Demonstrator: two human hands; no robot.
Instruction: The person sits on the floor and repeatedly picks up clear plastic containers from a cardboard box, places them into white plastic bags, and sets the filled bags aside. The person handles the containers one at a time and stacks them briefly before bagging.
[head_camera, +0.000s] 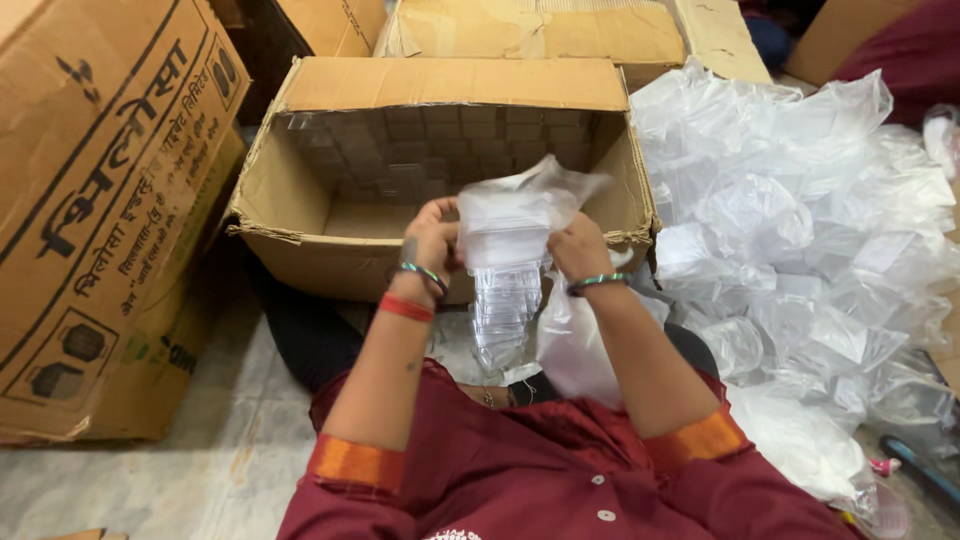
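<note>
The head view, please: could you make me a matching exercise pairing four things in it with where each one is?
Things:
1. open cardboard box
2. heap of clear plastic bags
3. stack of clear containers
4. printed carton

Places:
A. far left, beside the open one
B. between the left hand and right hand
C. straight ahead, beyond the hands
D. on the right

Pairs: 1-C, 2-D, 3-B, 4-A
</note>
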